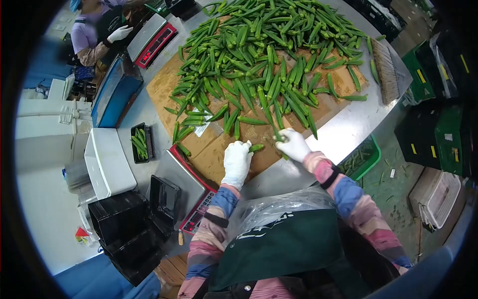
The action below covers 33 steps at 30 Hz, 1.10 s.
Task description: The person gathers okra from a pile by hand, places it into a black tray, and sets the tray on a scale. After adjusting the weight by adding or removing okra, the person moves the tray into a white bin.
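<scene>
A large heap of green okra [269, 45] lies on flattened cardboard [201, 152] over a metal table. My left hand [236, 163], in a white glove, is closed at the near edge of the cardboard. The tip of an okra pod [256, 148] sticks out to the right of its fingers. To its right, my right hand [295, 145], also gloved in white, pinches another okra pod [277, 133] between thumb and fingers. The rest of what each palm may hold is hidden.
Left of the cardboard stand a red-edged scale [174, 192], a black tray with okra [140, 143] and stacked black trays [119, 217]. A brush [384, 70] lies at the right edge. A green basket [362, 158] sits below. A co-worker [97, 32] stands at upper left.
</scene>
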Each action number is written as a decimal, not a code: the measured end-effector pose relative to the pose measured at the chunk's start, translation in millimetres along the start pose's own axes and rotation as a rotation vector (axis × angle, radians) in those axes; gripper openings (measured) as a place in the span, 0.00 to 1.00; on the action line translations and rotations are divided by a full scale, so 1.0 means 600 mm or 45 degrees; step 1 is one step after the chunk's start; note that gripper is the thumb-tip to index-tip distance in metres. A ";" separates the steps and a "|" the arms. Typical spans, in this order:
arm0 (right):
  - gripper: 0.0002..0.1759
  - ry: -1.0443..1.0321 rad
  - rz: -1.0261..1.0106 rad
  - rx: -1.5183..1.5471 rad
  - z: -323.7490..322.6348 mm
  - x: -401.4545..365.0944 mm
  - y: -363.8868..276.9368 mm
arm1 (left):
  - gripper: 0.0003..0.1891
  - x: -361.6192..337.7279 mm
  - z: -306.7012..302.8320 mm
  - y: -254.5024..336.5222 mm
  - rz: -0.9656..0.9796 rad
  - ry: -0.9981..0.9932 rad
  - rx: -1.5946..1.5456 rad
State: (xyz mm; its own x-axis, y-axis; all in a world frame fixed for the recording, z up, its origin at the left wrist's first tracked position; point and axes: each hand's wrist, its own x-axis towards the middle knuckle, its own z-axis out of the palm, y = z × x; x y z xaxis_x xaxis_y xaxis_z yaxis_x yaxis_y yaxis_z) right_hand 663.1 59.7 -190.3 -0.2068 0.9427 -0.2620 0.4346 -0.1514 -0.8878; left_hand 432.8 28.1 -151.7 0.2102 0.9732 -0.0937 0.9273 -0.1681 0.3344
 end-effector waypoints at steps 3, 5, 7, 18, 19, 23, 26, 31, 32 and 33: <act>0.16 0.313 0.073 0.105 -0.071 -0.005 0.033 | 0.16 0.005 0.011 -0.001 -0.152 0.224 -0.547; 0.15 0.427 0.150 0.153 -0.111 0.019 0.060 | 0.14 0.042 0.005 0.014 -0.552 0.137 -1.342; 0.15 0.535 0.122 0.025 -0.138 0.048 0.033 | 0.12 0.094 -0.006 0.023 -0.617 0.107 -1.428; 0.15 0.137 0.454 0.460 -0.273 -0.051 0.001 | 0.08 0.259 0.026 0.068 -1.004 -0.113 -1.620; 0.16 0.132 0.446 0.430 -0.305 -0.095 0.031 | 0.07 0.258 0.025 0.062 -0.991 -0.140 -1.618; 0.16 0.185 0.566 0.016 -0.400 -0.248 0.126 | 0.07 0.260 0.021 0.049 -0.942 -0.204 -1.655; 0.14 0.516 0.627 -0.120 -0.397 -0.259 0.136 | 0.08 0.239 0.013 0.011 -0.805 -0.313 -1.885; 0.13 0.441 0.580 0.444 -0.308 -0.160 0.114 | 0.14 0.172 -0.008 -0.009 -0.767 -0.433 -2.337; 0.14 0.312 0.615 0.319 -0.298 -0.138 0.082 | 0.16 0.165 -0.030 0.011 -0.773 -0.424 -2.391; 0.13 0.287 0.653 0.170 -0.276 -0.114 0.075 | 0.17 0.159 -0.040 0.026 -0.774 -0.419 -2.449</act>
State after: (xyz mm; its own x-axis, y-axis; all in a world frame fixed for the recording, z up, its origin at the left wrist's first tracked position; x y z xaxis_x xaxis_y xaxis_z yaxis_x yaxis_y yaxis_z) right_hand 842.3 37.7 -149.7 0.1997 0.7767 -0.5973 0.3126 -0.6282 -0.7125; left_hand 459.8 121.9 -133.1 0.3049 0.7318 -0.6096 -0.5233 0.6635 0.5347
